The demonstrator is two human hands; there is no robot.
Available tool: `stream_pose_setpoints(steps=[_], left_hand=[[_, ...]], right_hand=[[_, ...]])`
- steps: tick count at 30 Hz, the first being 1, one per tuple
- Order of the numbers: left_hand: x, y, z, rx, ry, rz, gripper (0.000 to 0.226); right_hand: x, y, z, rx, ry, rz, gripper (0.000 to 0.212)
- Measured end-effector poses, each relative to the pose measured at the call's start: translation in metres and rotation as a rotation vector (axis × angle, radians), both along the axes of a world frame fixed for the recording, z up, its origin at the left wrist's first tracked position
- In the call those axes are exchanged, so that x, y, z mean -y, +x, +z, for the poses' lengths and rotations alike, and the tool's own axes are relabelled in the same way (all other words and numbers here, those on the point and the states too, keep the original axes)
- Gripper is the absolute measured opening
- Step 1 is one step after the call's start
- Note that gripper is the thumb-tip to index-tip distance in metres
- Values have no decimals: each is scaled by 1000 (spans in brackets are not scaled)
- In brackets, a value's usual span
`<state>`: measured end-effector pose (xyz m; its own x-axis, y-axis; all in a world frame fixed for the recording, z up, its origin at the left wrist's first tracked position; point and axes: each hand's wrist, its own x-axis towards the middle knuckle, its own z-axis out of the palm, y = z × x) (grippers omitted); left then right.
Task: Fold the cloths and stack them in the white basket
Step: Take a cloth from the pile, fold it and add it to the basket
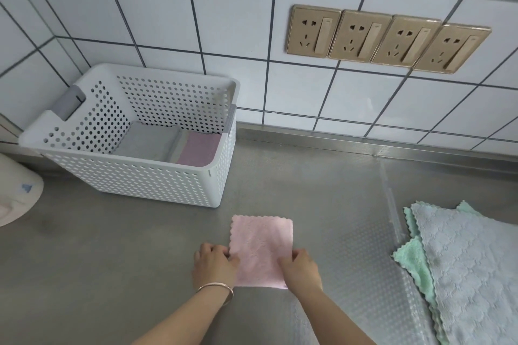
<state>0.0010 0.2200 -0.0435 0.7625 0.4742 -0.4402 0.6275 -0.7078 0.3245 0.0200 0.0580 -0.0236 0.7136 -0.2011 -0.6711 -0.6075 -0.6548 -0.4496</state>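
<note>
Both hands, left hand (214,262) and right hand (301,266), pinch the folded pink cloth (260,251) at its side edges, likely to carry it to the white basket (134,176) at ten o'clock.

Pink cloth (260,249): pale pink, a faint embossed pattern, wavy scalloped edges.
White basket (134,176): white plastic, rows of small round holes on all walls; grey handle insert (70,102).
Cloths in the basket: one grey (148,141), one dusty pink (199,148).
Pile at right: top cloth (471,260) light blue-grey with a quilted wavy texture; mint green cloth (414,263) shows under it.
Surface (112,260): dull grey steel; a clear mat (350,232) with a small dotted pattern.
Wall tiles (224,22): white, glossy, dark grey grout lines.
Sockets (386,39): four, gold-brown.
Bracelet (221,288): rose gold.
</note>
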Motion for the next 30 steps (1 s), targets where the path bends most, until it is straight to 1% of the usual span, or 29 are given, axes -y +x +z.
stream_pose_setpoints(steps=[2,5,7,9,10,11,12,13,14,15,16,17,18,19,21,22,24,25,27,30], left_hand=[[4,4,7,-18,-142,32,7],[5,5,20,19,-309,137,3],[3,7,28,27,-430,257,14],[3,8,30,-21,-608,357,41],[4,7,33,-40,-704,401,47],[7,4,40,-71,-789,452,42],[10,2,47,-95,-866,489,31],[12,0,50,-134,-863,482,25],[13,0,51,-135,-853,462,26],[14,1,57,-135,-776,385,30],[17,1,67,-102,-700,311,29],[19,3,76,-44,-664,250,24],[19,4,87,11,-681,198,17],[19,6,99,62,-739,156,16],[13,7,122,248,-823,145,17],[9,8,135,343,-845,121,18],[-9,13,161,534,-869,31,16],[-17,17,175,617,-853,-27,15],[-39,30,208,773,-716,-47,19],[-79,59,245,980,-468,-51,25]], right_hand=[[1,2,1,-35,32,31,38],[6,4,2,-89,114,33,32],[10,2,1,-111,217,-78,25],[13,-2,4,-133,354,-217,14],[15,-5,4,-150,438,-279,13],[17,-6,4,-174,527,-331,16],[20,-9,5,-200,611,-370,20],[22,-13,7,-214,682,-395,25],[23,-15,11,-221,752,-421,28],[24,-15,15,-218,807,-447,29],[24,-15,22,-207,864,-466,30],[23,-14,31,-182,880,-462,30],[20,-11,44,-138,855,-450,32],[17,-8,58,-72,793,-438,33],[9,1,89,76,744,-428,37],[4,4,108,134,763,-414,38],[-11,16,146,226,822,-363,38],[-17,22,163,278,810,-325,36],[-38,37,199,400,721,-206,31],[-80,64,237,555,656,-67,26]])
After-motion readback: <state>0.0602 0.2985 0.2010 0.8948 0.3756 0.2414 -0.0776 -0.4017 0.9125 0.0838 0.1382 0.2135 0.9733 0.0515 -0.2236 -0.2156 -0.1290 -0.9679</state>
